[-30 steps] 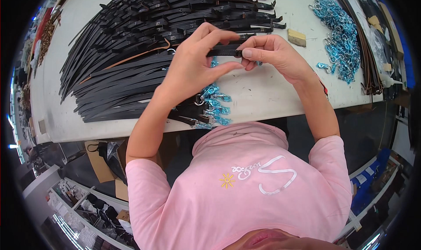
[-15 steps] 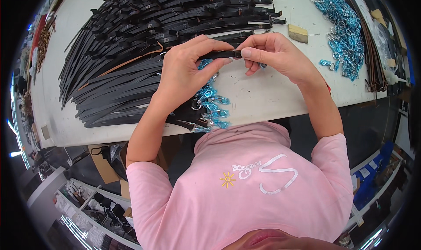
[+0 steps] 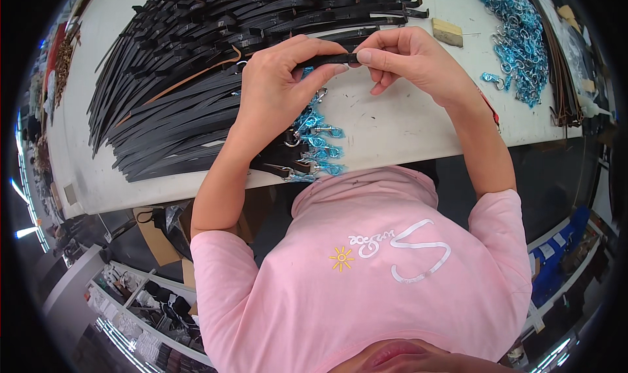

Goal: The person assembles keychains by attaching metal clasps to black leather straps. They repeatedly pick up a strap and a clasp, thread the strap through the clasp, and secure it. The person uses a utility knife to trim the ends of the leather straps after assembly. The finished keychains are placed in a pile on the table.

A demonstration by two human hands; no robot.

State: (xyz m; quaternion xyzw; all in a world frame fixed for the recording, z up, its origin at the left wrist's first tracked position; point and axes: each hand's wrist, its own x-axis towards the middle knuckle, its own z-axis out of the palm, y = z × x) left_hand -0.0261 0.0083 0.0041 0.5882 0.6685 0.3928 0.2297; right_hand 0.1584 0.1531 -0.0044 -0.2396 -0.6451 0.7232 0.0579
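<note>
Apparently partway: left hand (image 3: 278, 75) and right hand (image 3: 418, 66) pinch one black strap (image 3: 326, 60) over the table (image 3: 399, 128); near straps (image 3: 173, 134) carry blue-wrapped snap hooks (image 3: 320, 141), far straps (image 3: 268, 20) show none; loose hooks (image 3: 520, 49) lie far right.

The person wears a soft pink T-shirt (image 3: 373, 307), with short sleeves. The left sleeve (image 3: 226, 268) and the right sleeve (image 3: 498, 226) are the same pink and stop above the elbows. On the front there is curly white writing (image 3: 430, 273) — one big swoopy line with smaller loops next to it. Beside it sits a little yellow sun (image 3: 341, 266), a ring with short straight rays all around. Near the belly the pink cloth puffs into a thick, round fold (image 3: 366, 183). The left hand (image 3: 278, 72) and the right hand (image 3: 415, 62) are bare. Near the right wrist is a thin band (image 3: 496, 118) — red and dark.
</note>
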